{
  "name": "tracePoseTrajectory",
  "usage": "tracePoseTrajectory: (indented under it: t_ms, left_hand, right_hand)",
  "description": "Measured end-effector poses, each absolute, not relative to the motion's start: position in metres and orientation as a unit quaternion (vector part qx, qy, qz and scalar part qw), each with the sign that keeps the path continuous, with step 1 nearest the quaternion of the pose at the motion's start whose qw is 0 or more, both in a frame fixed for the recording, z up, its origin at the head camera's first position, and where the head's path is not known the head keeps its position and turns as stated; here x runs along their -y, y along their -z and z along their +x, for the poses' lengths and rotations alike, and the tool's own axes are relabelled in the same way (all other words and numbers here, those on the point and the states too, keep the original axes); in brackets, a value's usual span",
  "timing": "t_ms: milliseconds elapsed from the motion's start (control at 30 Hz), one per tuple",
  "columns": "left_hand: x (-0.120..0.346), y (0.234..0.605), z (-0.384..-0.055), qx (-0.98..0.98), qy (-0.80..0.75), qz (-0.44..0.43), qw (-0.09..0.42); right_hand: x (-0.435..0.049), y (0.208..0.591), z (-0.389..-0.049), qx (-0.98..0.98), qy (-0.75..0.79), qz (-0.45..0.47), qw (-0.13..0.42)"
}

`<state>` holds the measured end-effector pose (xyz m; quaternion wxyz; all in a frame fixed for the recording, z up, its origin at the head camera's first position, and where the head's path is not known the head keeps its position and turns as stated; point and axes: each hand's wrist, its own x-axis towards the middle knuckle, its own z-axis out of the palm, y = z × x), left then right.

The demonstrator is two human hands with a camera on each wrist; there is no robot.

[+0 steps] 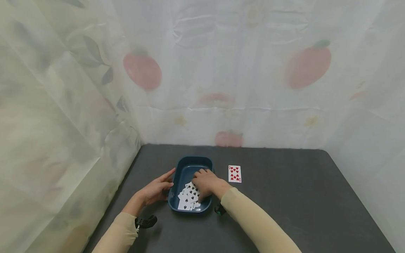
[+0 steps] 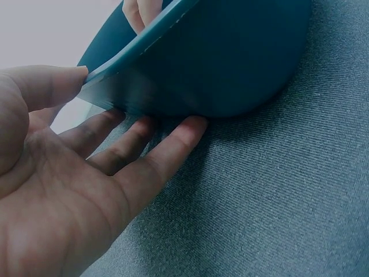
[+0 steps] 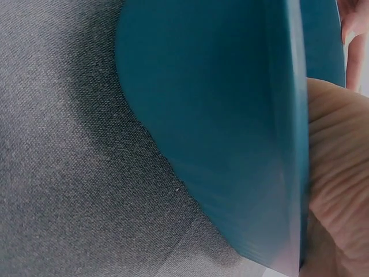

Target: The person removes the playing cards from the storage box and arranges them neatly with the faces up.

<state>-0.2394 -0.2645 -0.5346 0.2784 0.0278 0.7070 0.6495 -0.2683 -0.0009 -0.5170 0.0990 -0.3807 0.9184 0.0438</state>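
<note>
A dark blue rectangular tray [image 1: 193, 159] stands on the dark table. Several playing cards [image 1: 188, 196] lie overlapped in its near part, face up, with black spades showing. My left hand [image 1: 156, 189] is at the tray's left side. In the left wrist view its thumb touches the rim and its spread fingers [image 2: 167, 151] reach the base of the outer wall. My right hand [image 1: 207, 182] reaches over the right rim into the tray, above the cards. Its fingertips are partly hidden, so whether they pinch a card cannot be made out.
A ten of hearts [image 1: 235, 174] lies face up on the table [image 1: 284, 196], right of the tray. Pale printed curtains [image 1: 221, 70] hang behind the table and along its left and right sides. Dark straps [image 1: 146, 221] show at the wrists.
</note>
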Motion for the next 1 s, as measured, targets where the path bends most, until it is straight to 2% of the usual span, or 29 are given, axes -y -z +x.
tracePoseTrajectory:
  t_ms: [500,1000]
  left_hand:
    - [0.266,0.537,-0.241,-0.705,-0.650,0.029,0.284]
    - [0.267,0.536,-0.241,-0.710,-0.648,0.021,0.274]
  right_hand:
    - [-0.002,0.515,-0.269,-0.919,-0.005,-0.384,0.085]
    - [-0.058,0.459,-0.282,-0.921,0.087,-0.379,0.028]
